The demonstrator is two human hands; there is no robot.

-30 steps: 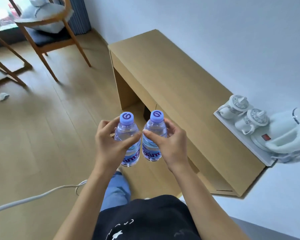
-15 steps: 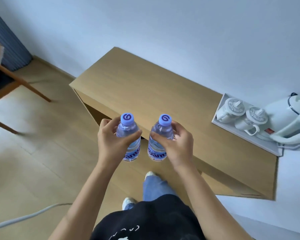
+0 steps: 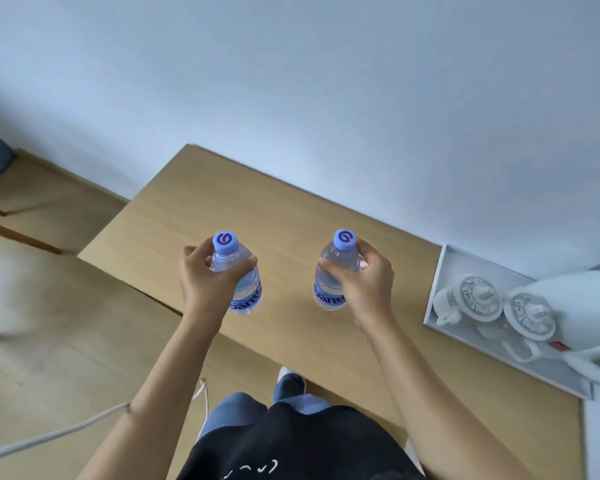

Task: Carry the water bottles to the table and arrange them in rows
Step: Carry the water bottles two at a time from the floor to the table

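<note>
I hold two small clear water bottles with purple caps, both upright over the light wooden table [image 3: 274, 209]. My left hand [image 3: 205, 282] grips the left bottle [image 3: 238, 271] round its upper body. My right hand [image 3: 364, 282] grips the right bottle [image 3: 336, 268] the same way. The bottles are a hand's width apart, above the table's front half. Whether their bases touch the tabletop I cannot tell.
A white tray [image 3: 465, 344] on the table's right end carries two lidded white cups [image 3: 478, 296] and a white electric kettle [image 3: 582, 313]. The table's back edge meets a pale wall. Wooden floor lies to the left, with a white cable [image 3: 49, 434] across it.
I have stepped up to the table, so both bottles have moved from in front of its edge to over the top. My hands have spread the bottles further apart.
</note>
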